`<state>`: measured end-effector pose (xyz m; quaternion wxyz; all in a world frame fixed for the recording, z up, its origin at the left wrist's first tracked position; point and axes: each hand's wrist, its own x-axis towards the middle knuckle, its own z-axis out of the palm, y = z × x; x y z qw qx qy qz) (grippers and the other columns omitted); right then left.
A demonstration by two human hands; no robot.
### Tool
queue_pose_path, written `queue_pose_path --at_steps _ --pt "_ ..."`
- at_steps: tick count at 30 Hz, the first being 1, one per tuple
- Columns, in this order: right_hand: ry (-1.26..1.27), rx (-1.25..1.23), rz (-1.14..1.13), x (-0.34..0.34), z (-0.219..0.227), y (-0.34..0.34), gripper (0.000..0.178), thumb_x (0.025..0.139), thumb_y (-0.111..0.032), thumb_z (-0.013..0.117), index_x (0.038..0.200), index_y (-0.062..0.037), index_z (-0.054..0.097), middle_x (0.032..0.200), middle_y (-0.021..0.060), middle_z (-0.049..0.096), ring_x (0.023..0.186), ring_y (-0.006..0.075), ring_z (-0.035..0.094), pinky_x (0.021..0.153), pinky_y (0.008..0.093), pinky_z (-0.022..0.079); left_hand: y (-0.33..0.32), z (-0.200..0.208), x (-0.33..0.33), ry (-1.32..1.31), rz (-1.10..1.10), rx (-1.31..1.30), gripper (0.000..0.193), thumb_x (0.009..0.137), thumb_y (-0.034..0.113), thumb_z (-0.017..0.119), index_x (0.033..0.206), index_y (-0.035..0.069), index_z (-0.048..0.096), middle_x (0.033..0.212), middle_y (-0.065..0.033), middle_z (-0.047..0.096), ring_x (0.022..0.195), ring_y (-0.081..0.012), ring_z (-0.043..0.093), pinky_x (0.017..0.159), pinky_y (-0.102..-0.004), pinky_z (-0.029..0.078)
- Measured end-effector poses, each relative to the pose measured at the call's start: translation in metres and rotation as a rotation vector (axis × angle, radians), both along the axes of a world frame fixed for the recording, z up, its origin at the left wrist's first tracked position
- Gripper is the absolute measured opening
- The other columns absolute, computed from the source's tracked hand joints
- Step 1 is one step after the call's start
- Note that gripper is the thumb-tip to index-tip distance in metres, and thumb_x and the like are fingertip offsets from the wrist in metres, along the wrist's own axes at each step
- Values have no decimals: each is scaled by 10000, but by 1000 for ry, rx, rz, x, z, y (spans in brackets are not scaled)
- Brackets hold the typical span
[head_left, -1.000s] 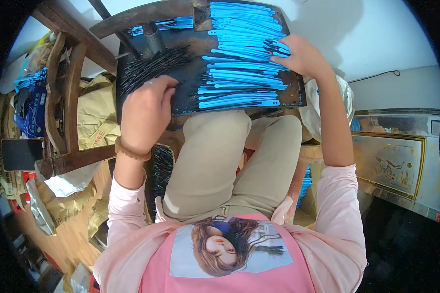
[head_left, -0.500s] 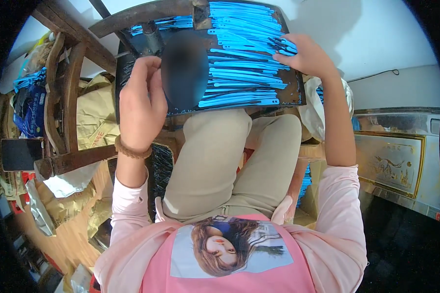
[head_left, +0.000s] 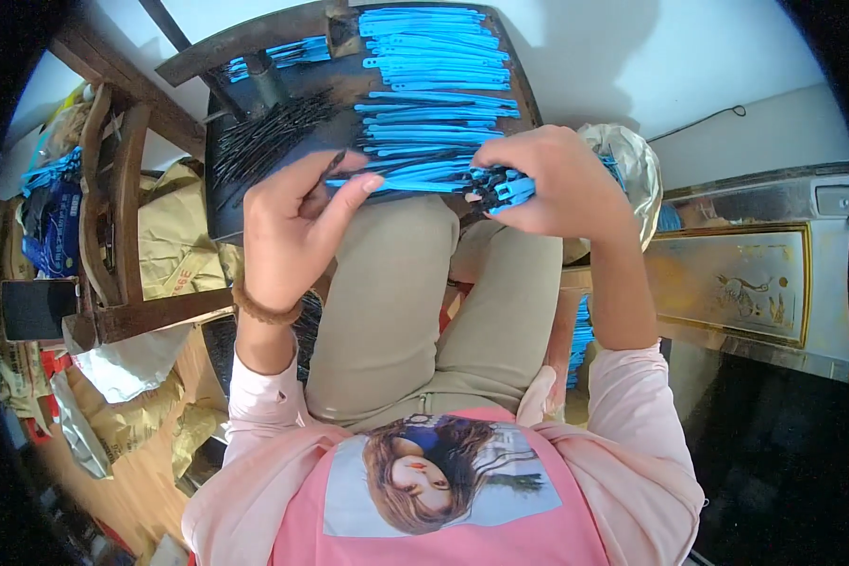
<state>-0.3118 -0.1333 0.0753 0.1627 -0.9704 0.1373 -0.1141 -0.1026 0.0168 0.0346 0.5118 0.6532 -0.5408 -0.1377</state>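
Observation:
A dark board (head_left: 226, 203) rests on my knees, covered with rows of flat blue plastic strips (head_left: 434, 94). A heap of thin black pins (head_left: 264, 141) lies on its left part. My right hand (head_left: 547, 179) is closed around a bundle of blue strips (head_left: 505, 189) with dark ends, at the near edge of the board. My left hand (head_left: 292, 231) hovers just left of it, and its thumb and fingers pinch a thin black pin (head_left: 335, 165).
A wooden chair (head_left: 113, 236) stands at my left with sacks and blue bags around it. A silvery bag (head_left: 632, 160) sits to the right of the board. A gold-framed panel (head_left: 736, 283) lies at the right. More blue strips (head_left: 580, 340) lie beneath my right leg.
My left hand has come off the black pin heap toward the middle with one pin. My right hand has drawn back from the blue rows, now holding a bundle of strips.

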Motion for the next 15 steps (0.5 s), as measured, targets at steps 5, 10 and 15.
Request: queue_pose_path --at_steps 5,10,15 --pt "-16 5 -28 -16 1 10 335 585 -125 763 887 -50 639 825 110 658 764 316 624 658 330 505 12 -6 1 -33 -76 66 166 773 112 764 816 -20 673 549 -3 355 499 -66 262 446 -231 230" --pt "-402 364 -178 -28 -7 19 219 743 -25 732 948 -26 653 827 63 699 753 145 660 695 273 515 23 -13 -2 273 -53 58 121 832 87 720 805 -15 660 587 89 435 545 3 292 468 -190 215" --pt "-830 852 -378 -33 -39 50 426 774 18 701 1187 34 599 590 -1 516 451 80 440 442 245 357 23 -22 -12 484 42 4 124 871 103 690 812 6 640 628 110 455 551 23 319 492 -165 217"
